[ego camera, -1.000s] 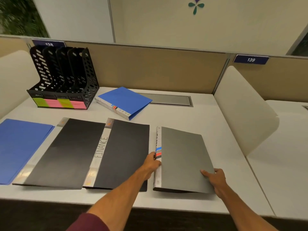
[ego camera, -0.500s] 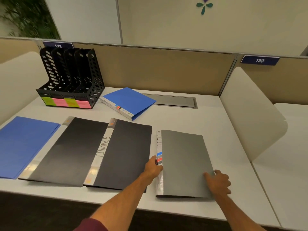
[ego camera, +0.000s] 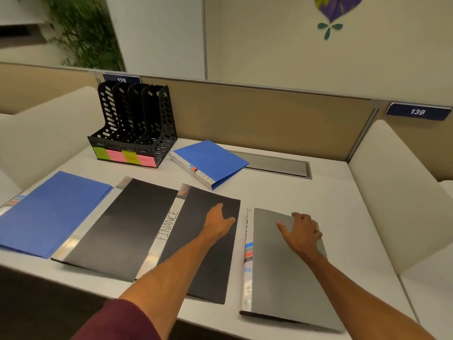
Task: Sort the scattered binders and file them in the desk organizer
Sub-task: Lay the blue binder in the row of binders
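Observation:
A grey binder [ego camera: 282,271] lies flat at the front right of the desk. My right hand [ego camera: 302,231] hovers over its far half with fingers spread, holding nothing. My left hand [ego camera: 219,223] is spread above the black FINANCE folder [ego camera: 210,253]. A second black folder [ego camera: 117,227] lies beside it on the left, and a blue folder [ego camera: 51,212] sits further left. A blue binder [ego camera: 210,161] rests near the back. The black desk organizer [ego camera: 137,126], with green and pink labels on its slots, stands at the back left.
White curved dividers [ego camera: 397,192] flank the desk on both sides, and a tan partition runs behind it. A metal cable cover [ego camera: 274,164] is set into the desk [ego camera: 331,200] behind the blue binder. The desk's front edge is close to my arms.
Both hands let go of the grey binder's edges and moved away from me. The left hand shifted over the FINANCE folder, the right over the grey cover. The view moved closer.

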